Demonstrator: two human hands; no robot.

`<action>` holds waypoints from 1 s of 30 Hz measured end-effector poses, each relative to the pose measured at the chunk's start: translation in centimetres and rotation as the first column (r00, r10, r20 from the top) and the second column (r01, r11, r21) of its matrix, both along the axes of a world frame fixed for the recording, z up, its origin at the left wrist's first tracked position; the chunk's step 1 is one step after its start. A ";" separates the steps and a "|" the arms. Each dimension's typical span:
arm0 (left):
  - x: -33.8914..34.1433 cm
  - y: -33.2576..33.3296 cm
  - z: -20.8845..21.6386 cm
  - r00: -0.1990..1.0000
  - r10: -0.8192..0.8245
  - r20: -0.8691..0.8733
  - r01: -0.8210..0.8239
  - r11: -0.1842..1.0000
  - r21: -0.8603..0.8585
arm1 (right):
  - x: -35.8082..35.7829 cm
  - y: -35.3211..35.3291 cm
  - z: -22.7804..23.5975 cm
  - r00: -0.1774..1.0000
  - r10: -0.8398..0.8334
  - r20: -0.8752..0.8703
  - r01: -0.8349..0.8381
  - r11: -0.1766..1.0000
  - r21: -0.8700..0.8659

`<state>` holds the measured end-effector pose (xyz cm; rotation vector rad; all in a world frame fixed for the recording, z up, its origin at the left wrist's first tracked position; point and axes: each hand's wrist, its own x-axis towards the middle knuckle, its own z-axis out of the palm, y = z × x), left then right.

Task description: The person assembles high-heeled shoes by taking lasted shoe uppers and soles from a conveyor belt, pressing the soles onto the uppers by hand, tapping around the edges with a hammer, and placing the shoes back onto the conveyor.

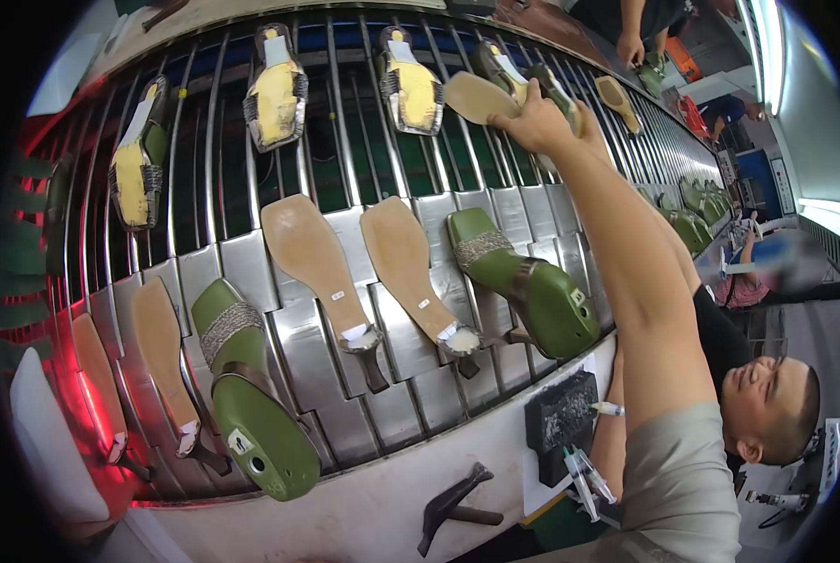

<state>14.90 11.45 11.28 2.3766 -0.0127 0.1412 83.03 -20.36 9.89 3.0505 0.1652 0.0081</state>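
While your right hand (537,122) pinches a tan sole (476,98) between twelve and one o'clock, your left hand's state can't be told. You have open metal rods (345,122) at eleven and bare pale ledge (345,516) at seven, short of the hammer (450,509) at six. At eight, a green sandal (270,427) bears a white label (240,441), its print illegible.

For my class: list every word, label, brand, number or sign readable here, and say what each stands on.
No wording is clear enough to quote.
White label on each of the two middle tan insoles: too small to read.
White sticker on each of two green shoe lasts: dark mark, unreadable.
Narrow panel in the right background: too blurred.
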 end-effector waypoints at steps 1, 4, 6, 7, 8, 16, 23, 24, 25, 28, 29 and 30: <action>0.0 0.0 0.0 1.000 0.012 -0.002 -0.012 1.000 -0.006 | 0.5 0.9 -0.5 0.998 -0.064 0.026 0.065 0.998 -0.015; -0.4 0.2 0.3 0.999 0.043 0.010 -0.043 0.999 0.001 | -0.8 3.2 -0.7 0.989 -0.131 0.074 0.132 0.991 -0.009; -0.5 0.2 0.4 0.997 0.047 0.053 -0.047 0.999 0.001 | -1.5 1.9 -0.1 0.990 -0.095 0.109 0.092 0.995 0.025; -0.2 0.2 0.0 0.995 0.058 0.077 -0.058 0.998 -0.003 | -1.5 1.4 0.4 0.988 -0.109 0.106 0.107 0.994 0.028; -0.5 0.3 0.1 0.994 0.066 0.091 -0.066 0.998 -0.003 | -2.3 1.7 0.7 0.988 -0.128 0.091 0.125 0.992 0.034; -2.4 0.5 0.5 0.978 0.104 0.183 -0.091 0.993 -0.074 | -11.1 4.6 9.7 0.955 -0.093 0.280 0.054 0.988 0.142; -4.5 -0.4 0.0 0.932 0.186 0.311 -0.106 0.961 -0.256 | -31.1 8.7 20.5 0.912 0.164 0.376 -0.353 0.780 0.517; -5.2 -0.9 0.9 0.893 0.163 0.418 -0.111 0.983 -0.146 | -34.6 9.1 20.4 0.893 0.264 0.365 -0.448 0.614 0.650; -5.8 -0.9 1.4 0.809 0.114 0.577 -0.147 0.989 0.011 | -40.0 10.9 20.2 0.914 0.343 0.216 -0.352 0.405 0.844; -6.7 0.7 2.0 0.591 -0.048 0.805 -0.344 0.888 0.306 | -55.8 12.7 18.0 0.783 0.605 -0.145 0.083 0.130 0.988; -6.6 0.7 2.3 0.488 -0.146 0.860 -0.495 0.766 0.411 | -60.9 12.5 15.9 0.733 0.658 -0.171 0.229 -0.003 0.973; -7.1 0.6 2.4 0.542 -0.135 0.830 -0.518 0.724 0.456 | -64.4 12.1 14.2 0.633 0.743 -0.218 0.227 0.091 0.970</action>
